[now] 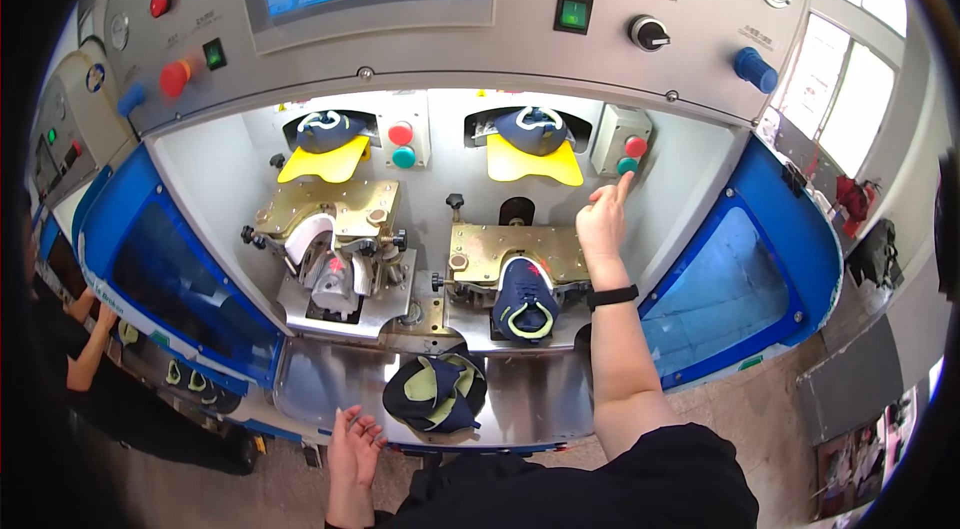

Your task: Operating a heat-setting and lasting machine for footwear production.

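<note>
My right hand (pixel 602 217) reaches up with its index finger stretched out, the tip at the green button (pixel 627 166) of the right button box (pixel 613 134); its other fingers are curled and it holds nothing. Below and left of it, a navy shoe upper (pixel 523 301) with a lime lining sits in the right clamp station (pixel 510 244). My left hand (pixel 357 444) hovers palm up at the steel tray's front edge, fingers loosely apart and nothing in it. Beside it on the tray (pixel 545 384) lies a pile of navy and lime shoe uppers (pixel 435 392).
The left station (pixel 335 289) shows a bare metal form. Two navy uppers (pixel 328 129) sit above yellow plates (pixel 535 161) at the back. Blue hinged side doors (pixel 730 279) flank the machine. A screen and knobs line the panel above. Another person's arm (pixel 90 354) is at far left.
</note>
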The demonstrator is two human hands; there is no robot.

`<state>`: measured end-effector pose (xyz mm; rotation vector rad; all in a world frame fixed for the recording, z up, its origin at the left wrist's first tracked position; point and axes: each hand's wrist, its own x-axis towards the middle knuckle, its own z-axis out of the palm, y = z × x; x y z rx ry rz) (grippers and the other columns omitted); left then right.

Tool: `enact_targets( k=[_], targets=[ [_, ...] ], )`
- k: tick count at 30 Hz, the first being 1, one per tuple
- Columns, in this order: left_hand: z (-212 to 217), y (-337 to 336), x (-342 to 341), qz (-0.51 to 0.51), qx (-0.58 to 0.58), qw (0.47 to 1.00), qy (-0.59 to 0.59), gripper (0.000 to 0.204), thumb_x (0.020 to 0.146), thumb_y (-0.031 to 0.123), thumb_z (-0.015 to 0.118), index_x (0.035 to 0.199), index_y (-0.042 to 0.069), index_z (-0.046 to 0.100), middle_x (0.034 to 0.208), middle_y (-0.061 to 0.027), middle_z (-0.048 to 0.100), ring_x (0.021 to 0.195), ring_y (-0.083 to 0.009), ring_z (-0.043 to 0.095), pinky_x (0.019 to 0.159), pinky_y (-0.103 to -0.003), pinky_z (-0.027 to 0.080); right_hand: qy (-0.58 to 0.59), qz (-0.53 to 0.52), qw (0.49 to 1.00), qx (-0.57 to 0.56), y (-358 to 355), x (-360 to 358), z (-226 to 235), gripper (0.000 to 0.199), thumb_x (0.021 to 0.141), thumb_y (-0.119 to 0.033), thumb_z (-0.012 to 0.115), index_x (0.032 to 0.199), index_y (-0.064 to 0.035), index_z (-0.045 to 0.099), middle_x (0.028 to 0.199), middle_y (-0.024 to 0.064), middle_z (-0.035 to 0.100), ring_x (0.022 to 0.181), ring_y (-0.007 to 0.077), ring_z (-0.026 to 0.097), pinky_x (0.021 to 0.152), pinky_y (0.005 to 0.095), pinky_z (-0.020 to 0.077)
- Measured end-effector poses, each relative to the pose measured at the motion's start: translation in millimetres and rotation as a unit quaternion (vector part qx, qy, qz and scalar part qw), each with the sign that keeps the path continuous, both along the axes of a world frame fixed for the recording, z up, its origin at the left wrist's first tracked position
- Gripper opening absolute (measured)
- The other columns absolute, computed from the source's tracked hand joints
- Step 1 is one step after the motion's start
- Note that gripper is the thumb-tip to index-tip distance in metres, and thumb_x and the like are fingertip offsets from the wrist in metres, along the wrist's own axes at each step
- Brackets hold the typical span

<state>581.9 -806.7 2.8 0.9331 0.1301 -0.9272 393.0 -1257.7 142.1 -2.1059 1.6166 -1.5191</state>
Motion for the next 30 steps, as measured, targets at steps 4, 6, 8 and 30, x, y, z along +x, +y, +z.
enact_targets(
  k=[4,6,8,30],
  targets=[
    [12,-20,-25,-0.034,-0.014,0.999,-0.02,0.032,0.098,0.037,0.044,0.11,0.008,0.051,0.086,-0.0068,0.06,0.077,-0.0197,0.059,0.067,-0.033,0.049,-0.143,0.105,0.978,-0.11,25,-13,-6,0.019,0.073,0.01,0.047,0.087,-0.0025,0.047,0.135,0.0214,0.045,0.088,0.0283,0.059,0.074,0.0347,0.0491],
    [14,-25,-35,-0.025,-0.015,0.999,-0.027,0.03,0.098,0.035,0.044,0.108,0.008,0.052,0.085,-0.007,0.061,0.077,-0.0195,0.06,0.067,-0.033,0.049,-0.188,0.174,0.954,-0.155,58,-11,-10,0.021,0.074,0.014,0.042,0.09,0.0016,0.047,0.125,0.019,0.049,0.081,0.0228,0.054,0.074,0.031,0.0465],
    [13,-31,-43,-0.059,0.014,0.997,-0.043,0.028,0.099,0.033,0.044,0.105,0.008,0.055,0.085,-0.0063,0.062,0.076,-0.0185,0.061,0.067,-0.032,0.049,-0.25,0.248,0.931,-0.094,96,-11,-20,0.02,0.075,0.014,0.037,0.087,0.0017,0.047,0.122,0.0164,0.049,0.078,0.0151,0.051,0.069,0.0259,0.0441],
    [21,-1,19,0.007,0.057,0.996,-0.073,0.016,0.095,0.023,0.05,0.093,0.009,0.056,0.08,-0.0025,0.058,0.072,-0.0141,0.056,0.063,-0.027,0.046,-0.072,0.559,0.826,0.012,229,87,-18,0.014,0.08,0.004,0.06,0.092,-0.0028,0.06,0.113,0.0122,0.057,0.063,0.0115,0.057,0.055,0.0241,0.0467]
  ],
)
